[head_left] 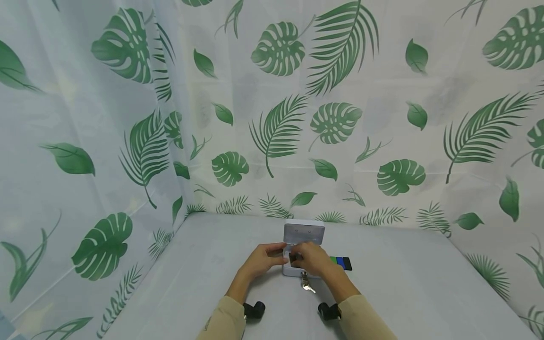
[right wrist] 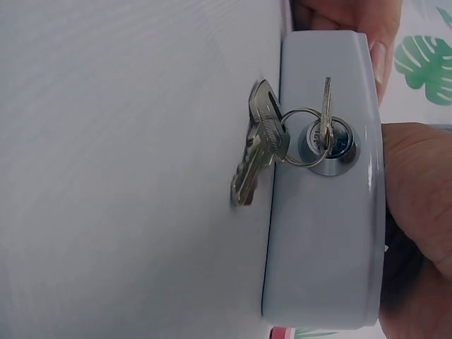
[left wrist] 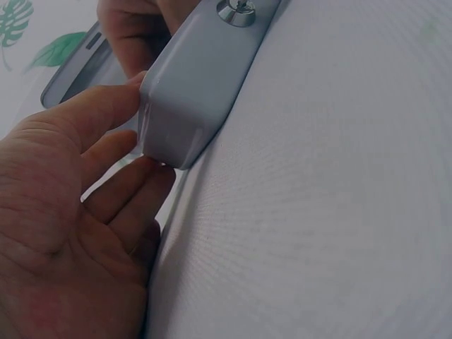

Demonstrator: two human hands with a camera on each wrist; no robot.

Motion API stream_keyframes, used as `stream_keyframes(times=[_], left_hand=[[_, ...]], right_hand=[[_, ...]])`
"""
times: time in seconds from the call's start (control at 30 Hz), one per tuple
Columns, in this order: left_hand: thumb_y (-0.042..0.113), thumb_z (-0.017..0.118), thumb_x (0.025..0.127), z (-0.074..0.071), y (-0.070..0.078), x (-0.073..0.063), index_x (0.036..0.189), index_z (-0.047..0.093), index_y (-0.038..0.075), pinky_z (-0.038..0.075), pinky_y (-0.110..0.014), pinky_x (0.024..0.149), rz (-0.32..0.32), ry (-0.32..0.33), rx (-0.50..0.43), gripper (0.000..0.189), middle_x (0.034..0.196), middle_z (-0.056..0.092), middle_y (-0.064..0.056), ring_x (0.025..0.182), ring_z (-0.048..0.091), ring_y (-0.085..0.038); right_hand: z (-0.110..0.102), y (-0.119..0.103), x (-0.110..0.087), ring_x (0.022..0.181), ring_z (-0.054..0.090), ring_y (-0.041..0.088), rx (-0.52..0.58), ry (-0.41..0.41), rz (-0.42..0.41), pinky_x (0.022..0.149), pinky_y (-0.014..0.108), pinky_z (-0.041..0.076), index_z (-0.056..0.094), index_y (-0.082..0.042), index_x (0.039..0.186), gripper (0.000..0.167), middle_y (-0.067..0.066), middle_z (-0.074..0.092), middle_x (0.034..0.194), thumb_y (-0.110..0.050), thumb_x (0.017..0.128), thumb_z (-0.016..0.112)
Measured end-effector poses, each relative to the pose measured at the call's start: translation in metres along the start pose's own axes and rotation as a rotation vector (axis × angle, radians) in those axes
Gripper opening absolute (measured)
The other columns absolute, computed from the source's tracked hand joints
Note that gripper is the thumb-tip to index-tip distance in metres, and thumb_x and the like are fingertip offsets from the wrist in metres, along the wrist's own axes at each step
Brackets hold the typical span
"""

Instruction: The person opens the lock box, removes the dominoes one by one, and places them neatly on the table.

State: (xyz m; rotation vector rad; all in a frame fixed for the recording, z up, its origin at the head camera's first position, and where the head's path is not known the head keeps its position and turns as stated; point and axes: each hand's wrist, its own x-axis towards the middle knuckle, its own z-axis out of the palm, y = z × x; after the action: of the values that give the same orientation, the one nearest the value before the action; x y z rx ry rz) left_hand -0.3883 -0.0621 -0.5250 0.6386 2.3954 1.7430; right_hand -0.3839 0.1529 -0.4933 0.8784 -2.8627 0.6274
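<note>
A small light-grey cash box (head_left: 292, 271) stands on the table with its lid (head_left: 303, 233) raised at the back. My left hand (head_left: 261, 261) holds its left end; in the left wrist view the fingertips (left wrist: 121, 99) meet the box's corner and lower edge. My right hand (head_left: 312, 257) reaches over the front wall into the box, fingers curled around a small dark object (head_left: 295, 257), mostly hidden by the hand. One key (right wrist: 326, 106) sits in the front lock (right wrist: 339, 145), and another key (right wrist: 261, 145) hangs from its ring against the table.
Right of the box lies a flat strip with green, blue and black bands (head_left: 341, 262), partly behind my right hand. The white-covered table (head_left: 204, 264) meets leaf-patterned curtains (head_left: 238, 141) at the back and sides. Black camera mounts (head_left: 254, 310) sit at both wrists.
</note>
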Motion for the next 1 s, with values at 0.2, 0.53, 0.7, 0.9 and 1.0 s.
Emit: stream_keyframes(times=[0.2,0.53,0.7,0.9,1.0], left_hand=[[0.023,0.082,0.091,0.001,0.000,0.000,0.141,0.065,0.005,0.044,-0.055,0.117,0.002,0.008,0.011,0.055,0.142,0.066,-0.013,0.136,0.061,-0.033],[0.023,0.082,0.091,0.000,0.000,0.000,0.140,0.065,0.005,0.043,-0.054,0.118,0.011,0.005,0.016,0.055,0.142,0.066,-0.012,0.136,0.061,-0.032],[0.024,0.082,0.091,0.001,0.000,0.000,0.140,0.065,0.005,0.042,-0.055,0.118,0.002,0.004,0.007,0.056,0.142,0.066,-0.012,0.137,0.060,-0.031],[0.025,0.082,0.091,0.001,0.001,-0.001,0.141,0.064,0.006,0.042,-0.054,0.118,-0.005,0.000,0.012,0.056,0.143,0.066,-0.012,0.137,0.060,-0.031],[0.027,0.081,0.091,0.001,0.001,-0.001,0.142,0.064,0.008,0.042,-0.054,0.119,-0.009,-0.001,0.023,0.056,0.143,0.066,-0.010,0.137,0.060,-0.029]], right_hand=[[-0.003,0.000,-0.003,0.085,0.062,0.014,-0.006,0.018,-0.011,0.082,0.043,0.059,0.079,-0.010,0.107,0.020,0.000,0.076,0.097,-0.011,0.088,0.083],[-0.008,0.001,-0.013,0.087,0.064,0.015,-0.037,0.077,-0.024,0.080,0.043,0.058,0.078,-0.008,0.108,0.023,0.000,0.075,0.096,-0.011,0.086,0.084],[-0.009,0.003,-0.018,0.091,0.065,0.016,-0.062,0.091,0.001,0.083,0.043,0.059,0.078,-0.008,0.109,0.025,-0.001,0.075,0.097,-0.013,0.086,0.085],[-0.012,0.003,-0.022,0.096,0.067,0.023,-0.033,0.100,0.025,0.088,0.047,0.058,0.077,-0.006,0.110,0.027,0.000,0.074,0.099,-0.011,0.084,0.086],[-0.014,0.002,-0.024,0.100,0.068,0.024,-0.019,0.105,0.047,0.091,0.048,0.058,0.077,-0.006,0.110,0.027,0.000,0.075,0.100,-0.009,0.084,0.086]])
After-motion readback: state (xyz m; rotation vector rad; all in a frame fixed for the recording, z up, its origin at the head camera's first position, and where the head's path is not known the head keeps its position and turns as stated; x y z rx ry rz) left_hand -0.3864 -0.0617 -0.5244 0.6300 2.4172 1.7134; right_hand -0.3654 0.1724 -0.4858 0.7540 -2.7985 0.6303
